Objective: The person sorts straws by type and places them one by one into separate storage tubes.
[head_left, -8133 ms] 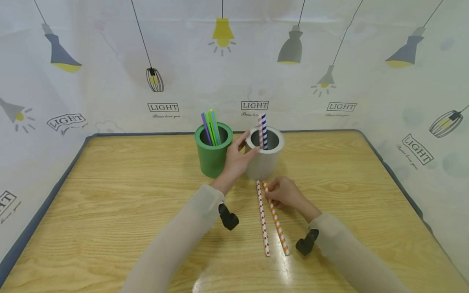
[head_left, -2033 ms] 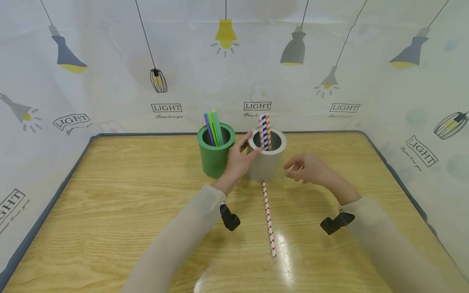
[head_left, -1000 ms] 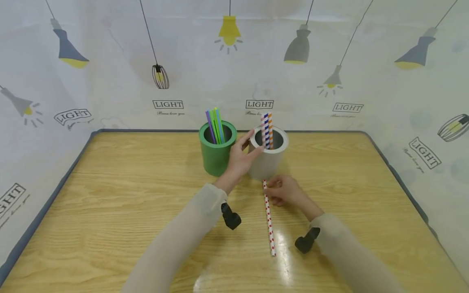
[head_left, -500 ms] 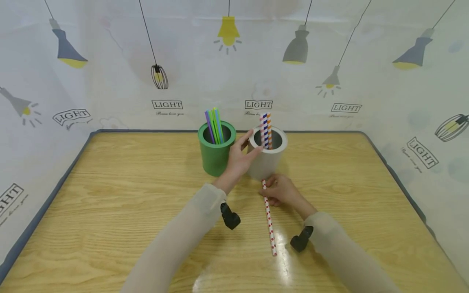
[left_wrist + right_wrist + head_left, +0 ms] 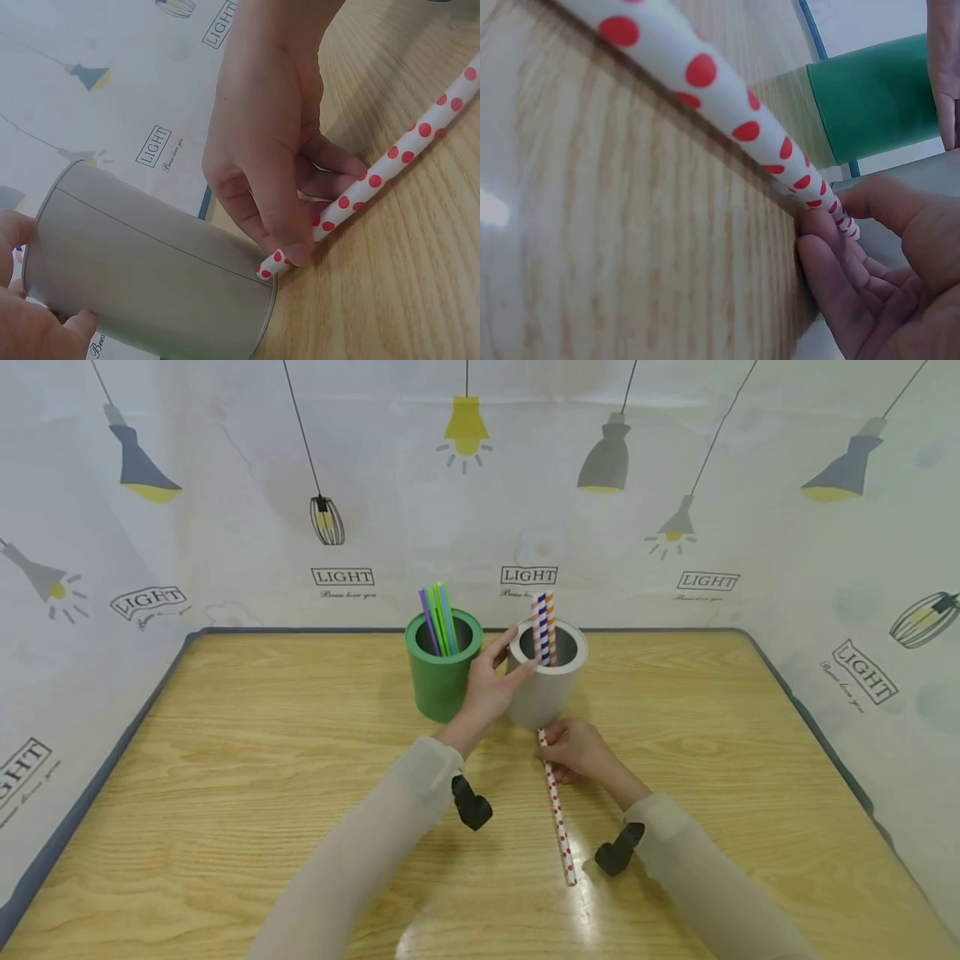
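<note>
My left hand (image 5: 489, 687) grips the light grey cup (image 5: 542, 700) at its rim, thumb in front. Pink-and-white, blue-and-white and orange-and-white striped straws (image 5: 551, 627) stand inside that cup. Just in front of it, my right hand (image 5: 587, 752) pinches a white paper straw with red dots (image 5: 559, 818) near its far end. The left wrist view shows the thumb over the dotted straw (image 5: 409, 146), its tip beside the cup's base. In the right wrist view, thumb and fingers close around the straw (image 5: 727, 105), which slants close over the wood.
A green cup (image 5: 438, 689) holding several purple, green and blue straws stands left of the grey one, close to my left hand. Both cups are near the back edge of the wood-grain table (image 5: 247, 777). A lamp-printed cloth (image 5: 405, 485) rises behind and at both sides.
The orange-striped straw went from the table into the grey cup. My right hand then came back down to the dotted straw and took hold; its near end has swung slightly right. Left hand stayed.
</note>
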Tool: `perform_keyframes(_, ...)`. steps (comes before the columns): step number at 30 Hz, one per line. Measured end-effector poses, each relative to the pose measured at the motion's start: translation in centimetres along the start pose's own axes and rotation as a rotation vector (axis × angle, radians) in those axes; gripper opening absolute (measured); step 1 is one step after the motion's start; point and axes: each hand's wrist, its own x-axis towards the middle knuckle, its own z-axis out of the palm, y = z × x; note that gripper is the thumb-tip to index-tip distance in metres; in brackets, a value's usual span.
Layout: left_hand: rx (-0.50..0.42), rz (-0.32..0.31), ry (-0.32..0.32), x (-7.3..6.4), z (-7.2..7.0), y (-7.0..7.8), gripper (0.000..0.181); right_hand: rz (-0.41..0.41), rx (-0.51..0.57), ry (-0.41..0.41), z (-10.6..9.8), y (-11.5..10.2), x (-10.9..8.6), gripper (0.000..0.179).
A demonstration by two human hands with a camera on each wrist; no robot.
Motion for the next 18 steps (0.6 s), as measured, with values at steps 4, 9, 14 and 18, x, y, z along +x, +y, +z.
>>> perform_keyframes(4, -0.029, -0.019, -0.019, 0.2, -0.1, 0.0, 0.062, -0.027, 0.007, 0.001, -0.4, 0.1, 0.0, 0.023)
perform_keyframes(9, -0.029, -0.026, -0.025, 0.3, 0.0, -0.1, 0.062, -0.075, 0.01, 0.033, -1.2, 0.0, -0.2, 0.026)
perform_keyframes(14, 0.005, -0.002, 0.0, 0.1, 0.1, -0.2, 0.062, -0.105, 0.016, 0.056, -2.4, -0.2, -0.5, 0.028)
perform_keyframes(18, 0.015, 0.014, 0.012, 0.0, 0.2, -0.2, 0.061, -0.118, 0.014, 0.094, -3.6, -0.4, -0.7, 0.03)
